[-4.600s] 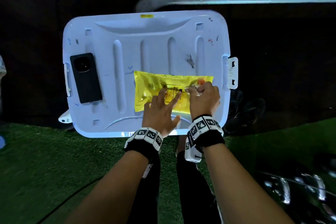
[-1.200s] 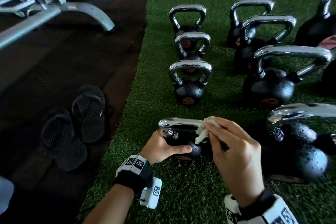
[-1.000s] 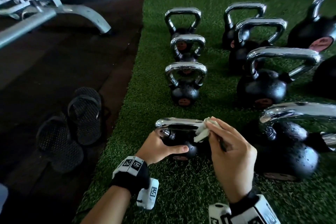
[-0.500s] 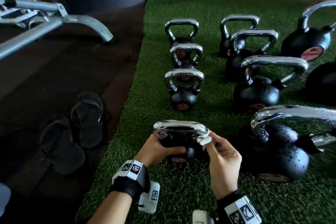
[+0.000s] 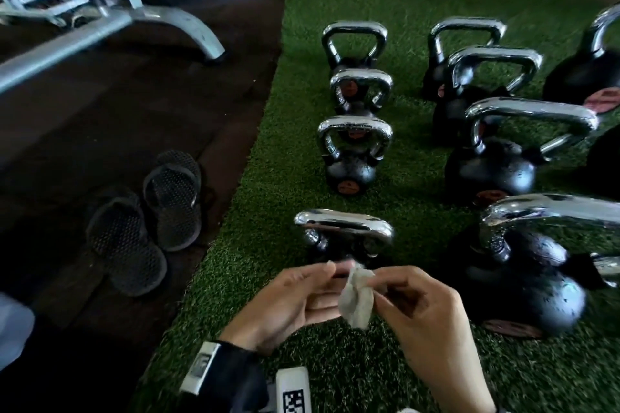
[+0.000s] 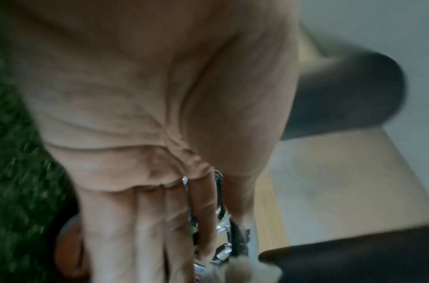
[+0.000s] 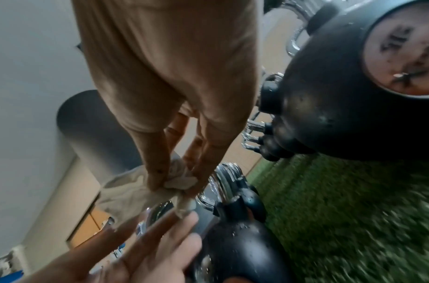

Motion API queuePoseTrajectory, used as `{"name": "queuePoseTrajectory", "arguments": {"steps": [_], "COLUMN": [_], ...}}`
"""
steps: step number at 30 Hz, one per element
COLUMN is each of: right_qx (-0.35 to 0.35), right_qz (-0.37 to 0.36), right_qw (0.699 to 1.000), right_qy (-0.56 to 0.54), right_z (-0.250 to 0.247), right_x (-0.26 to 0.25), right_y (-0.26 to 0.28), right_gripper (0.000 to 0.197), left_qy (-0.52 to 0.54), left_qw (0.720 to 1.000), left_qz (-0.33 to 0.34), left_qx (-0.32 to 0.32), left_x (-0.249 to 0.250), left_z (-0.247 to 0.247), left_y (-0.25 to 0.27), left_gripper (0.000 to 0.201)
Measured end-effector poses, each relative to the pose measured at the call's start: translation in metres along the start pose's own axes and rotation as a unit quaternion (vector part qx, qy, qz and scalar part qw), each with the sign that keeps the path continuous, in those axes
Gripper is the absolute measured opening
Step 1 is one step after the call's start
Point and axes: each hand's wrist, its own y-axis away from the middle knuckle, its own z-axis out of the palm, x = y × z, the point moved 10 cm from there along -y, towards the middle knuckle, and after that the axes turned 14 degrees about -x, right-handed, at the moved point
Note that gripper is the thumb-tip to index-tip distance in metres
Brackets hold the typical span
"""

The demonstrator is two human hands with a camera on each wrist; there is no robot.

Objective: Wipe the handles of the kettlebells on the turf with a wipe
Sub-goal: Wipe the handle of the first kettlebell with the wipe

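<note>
Several black kettlebells with chrome handles stand in rows on green turf (image 5: 268, 198). The nearest small kettlebell (image 5: 342, 228) stands just beyond my hands, with nothing touching it. My right hand (image 5: 382, 288) pinches a crumpled white wipe (image 5: 355, 300) between thumb and fingers, a little above the turf. The right wrist view shows that pinch on the wipe (image 7: 179, 180) plainly. My left hand (image 5: 330, 282) reaches in from the left with straight fingers, whose tips touch the wipe's edge. In the left wrist view the left hand (image 6: 160, 229) shows straight fingers and a blurred wipe (image 6: 252, 268).
A large kettlebell (image 5: 523, 288) stands close to the right of my right hand. A pair of black sandals (image 5: 147, 218) lies on the dark floor left of the turf edge. A grey bench frame (image 5: 100, 20) is at the far left.
My left hand let go of the nearest kettlebell's body. My right hand took the wipe off its handle. Both hands drew back toward me and met at the wipe.
</note>
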Motion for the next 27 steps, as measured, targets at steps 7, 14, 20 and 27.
{"name": "queuePoseTrajectory", "arguments": {"steps": [7,14,20,27], "right_qx": [0.060,0.168,0.078,0.103], "right_qz": [-0.071,-0.067,0.010,0.039], "right_qw": [0.983,0.984,0.987,0.991], "right_qy": [0.160,0.006,-0.142,-0.070], "right_z": [0.006,-0.018,0.007,0.021], "right_x": [-0.047,0.004,0.080,0.104], "right_y": [-0.015,-0.010,-0.053,-0.065], "right_gripper": [0.032,0.043,0.057,0.021], "left_qy": [0.114,0.060,-0.352,-0.553], "left_qw": [0.983,0.967,0.822,0.698], "left_qz": [0.137,0.234,0.358,0.332], "left_qx": [0.040,0.079,0.270,0.311], "left_x": [0.022,0.082,0.148,0.131], "left_z": [0.007,-0.017,-0.001,0.021], "left_y": [0.001,0.032,0.052,0.023], "left_gripper": [0.034,0.059,0.035,0.031]}}
